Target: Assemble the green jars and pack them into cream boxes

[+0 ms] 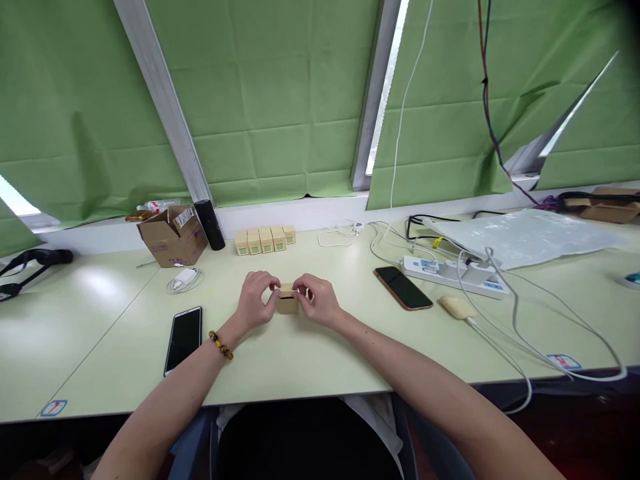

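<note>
A small brown cardboard box (289, 307) stands on the table in front of me, between my two hands. Its lid is slightly raised, with a dark gap along the near edge. My left hand (257, 298) pinches the box's left side near the lid, fingers curled. On the opposite side, my right hand (316, 299) grips the lid's right end between thumb and fingers. Farther back, a row of several similar small boxes (267, 241) with green-edged labels stands near the wall.
Left of me are a phone (183, 339), a coiled white charger (185, 279), an open carton (175, 239) and a black cylinder (209, 225). To the right lie another phone (403, 288), a power strip (456, 276), a cream-coloured case (457, 307), loose cables and a plastic bag (520, 235).
</note>
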Demonstrator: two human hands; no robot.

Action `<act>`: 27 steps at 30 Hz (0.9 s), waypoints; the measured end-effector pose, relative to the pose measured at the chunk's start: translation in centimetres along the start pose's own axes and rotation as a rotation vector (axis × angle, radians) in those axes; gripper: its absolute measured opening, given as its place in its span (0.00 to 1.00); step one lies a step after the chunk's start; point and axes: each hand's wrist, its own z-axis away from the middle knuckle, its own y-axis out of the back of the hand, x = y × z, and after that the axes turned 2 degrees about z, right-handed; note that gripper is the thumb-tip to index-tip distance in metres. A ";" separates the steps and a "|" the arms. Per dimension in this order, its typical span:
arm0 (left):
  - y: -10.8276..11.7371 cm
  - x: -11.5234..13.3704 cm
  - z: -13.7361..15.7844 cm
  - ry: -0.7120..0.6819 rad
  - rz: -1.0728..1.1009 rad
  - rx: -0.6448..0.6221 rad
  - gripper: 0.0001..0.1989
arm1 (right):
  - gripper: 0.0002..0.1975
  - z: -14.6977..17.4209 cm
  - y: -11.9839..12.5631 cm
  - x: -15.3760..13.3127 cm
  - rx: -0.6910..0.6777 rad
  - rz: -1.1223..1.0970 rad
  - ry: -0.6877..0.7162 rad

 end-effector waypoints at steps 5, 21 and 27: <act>0.4 -0.8 0.4 -0.074 -0.209 -0.195 0.07 | 0.05 0.2 -0.2 0.5 0.002 0.063 0.070; 0.3 -0.7 0.3 -0.382 -0.427 -0.045 0.04 | 0.05 0.2 -0.2 0.5 0.082 0.246 0.313; 0.2 -0.8 0.4 -0.357 -0.454 -0.068 0.04 | 0.05 0.2 -0.3 0.5 0.083 0.259 0.330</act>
